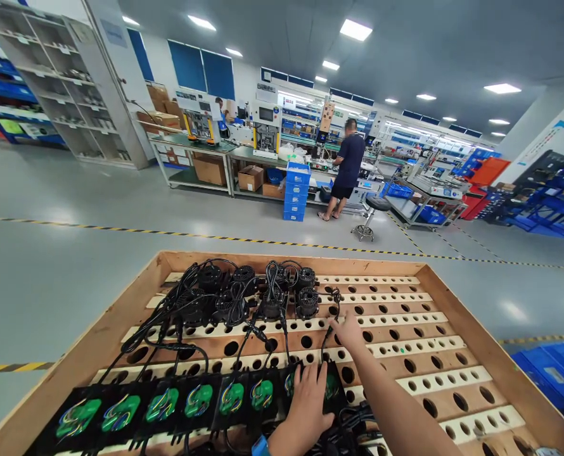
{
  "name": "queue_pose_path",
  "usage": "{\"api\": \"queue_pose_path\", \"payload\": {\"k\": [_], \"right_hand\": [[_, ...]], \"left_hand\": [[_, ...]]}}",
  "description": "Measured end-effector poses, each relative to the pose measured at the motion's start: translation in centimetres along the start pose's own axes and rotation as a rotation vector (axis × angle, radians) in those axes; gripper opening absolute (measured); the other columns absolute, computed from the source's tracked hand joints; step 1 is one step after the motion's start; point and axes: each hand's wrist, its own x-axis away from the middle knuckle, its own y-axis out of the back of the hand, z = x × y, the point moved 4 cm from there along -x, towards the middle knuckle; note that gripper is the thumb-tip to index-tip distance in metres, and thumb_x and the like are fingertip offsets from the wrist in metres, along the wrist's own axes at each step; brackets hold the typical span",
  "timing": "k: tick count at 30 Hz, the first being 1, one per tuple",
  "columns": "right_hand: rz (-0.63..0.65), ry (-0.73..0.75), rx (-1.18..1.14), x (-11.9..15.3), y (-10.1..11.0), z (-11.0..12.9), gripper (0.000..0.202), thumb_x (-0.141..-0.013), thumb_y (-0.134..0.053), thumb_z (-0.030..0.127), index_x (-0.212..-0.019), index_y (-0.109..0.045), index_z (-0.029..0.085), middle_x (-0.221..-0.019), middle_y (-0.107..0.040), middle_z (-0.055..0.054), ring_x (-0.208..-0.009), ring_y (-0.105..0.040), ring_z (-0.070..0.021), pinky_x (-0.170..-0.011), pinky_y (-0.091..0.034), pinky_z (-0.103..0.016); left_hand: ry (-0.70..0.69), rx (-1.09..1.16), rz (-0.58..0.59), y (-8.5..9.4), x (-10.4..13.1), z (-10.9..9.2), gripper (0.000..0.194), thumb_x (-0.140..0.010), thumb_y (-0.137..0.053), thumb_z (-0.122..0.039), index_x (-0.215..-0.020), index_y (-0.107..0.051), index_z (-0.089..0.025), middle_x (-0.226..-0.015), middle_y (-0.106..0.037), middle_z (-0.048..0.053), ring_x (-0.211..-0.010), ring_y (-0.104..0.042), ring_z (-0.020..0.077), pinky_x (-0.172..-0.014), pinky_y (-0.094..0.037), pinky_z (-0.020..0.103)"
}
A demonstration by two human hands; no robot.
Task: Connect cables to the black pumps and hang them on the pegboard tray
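Note:
My left hand lies with its fingers spread on the right end of a row of black square housings, each with a round green circuit board and coloured wires. It partly hides two of these boards. Beyond it, my right hand is closed, thumb and fingers pinching a black cable that runs from the last housing. Several round black finned units with bundled black cables sit at the back of the tray, joined to the housings by cords.
A large wooden tray with slats full of round holes surrounds the parts. More black cables lie by my right forearm. Blue crates stand at the right. Farther off are a person at a workbench, stacked blue bins and a stool.

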Motion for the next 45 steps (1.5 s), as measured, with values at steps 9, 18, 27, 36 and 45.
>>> {"api": "queue_pose_path", "payload": {"k": [9,18,27,36,45], "right_hand": [[0.105,-0.018,-0.101,-1.2,0.2,-0.2,0.031,-0.089,-0.047,0.025,-0.105,-0.069,0.01,-0.074,-0.069,-0.009,-0.068,-0.067,-0.0239,-0.061,-0.052,-0.03],[0.3,0.575,-0.161,5.5,0.7,9.8,0.056,-0.082,-0.056,0.012,-0.138,-0.061,0.017,-0.124,-0.063,-0.012,-0.114,-0.06,-0.0215,-0.104,-0.046,-0.029],[0.212,0.283,-0.04,19.8,3.7,-11.9,0.05,-0.084,-0.071,0.037,-0.13,-0.064,0.018,-0.129,-0.06,-0.018,-0.121,-0.056,-0.0351,-0.106,-0.045,-0.049],[0.359,0.482,0.152,21.9,5.5,-13.7,0.046,-0.092,-0.047,0.011,-0.135,-0.061,0.019,-0.115,-0.066,-0.015,-0.108,-0.058,-0.0312,-0.094,-0.046,-0.045],[0.445,0.534,0.161,13.7,6.5,-13.2,0.034,-0.09,-0.054,0.012,-0.121,-0.065,0.021,-0.131,-0.061,-0.014,-0.122,-0.052,-0.0286,-0.1,-0.036,-0.043]], "left_hand": [[-0.142,0.124,0.004,0.4,0.1,-1.1,0.107,-0.061,-0.076,-0.047,-0.156,-0.035,-0.02,-0.159,-0.039,0.017,-0.15,-0.03,0.0374,-0.127,0.001,0.059],[-0.009,0.01,-0.064,3.4,-0.8,-1.1,0.089,-0.062,-0.073,-0.037,-0.146,-0.049,-0.017,-0.155,-0.044,0.017,-0.149,-0.032,0.0366,-0.127,-0.007,0.056],[-0.036,-0.185,-0.13,4.2,-0.2,-1.3,0.082,-0.072,-0.071,-0.033,-0.147,-0.041,-0.017,-0.144,-0.053,0.017,-0.14,-0.044,0.0336,-0.125,-0.015,0.055],[-0.021,-0.373,-0.023,5.4,-1.9,-1.4,0.089,-0.077,-0.07,-0.033,-0.154,-0.025,-0.02,-0.152,-0.045,0.018,-0.142,-0.039,0.0375,-0.114,-0.034,0.052],[-0.068,-0.409,0.03,5.1,0.1,-1.0,0.083,-0.079,-0.072,-0.039,-0.152,-0.035,-0.02,-0.158,-0.038,0.016,-0.147,-0.032,0.036,-0.123,-0.019,0.056]]}}
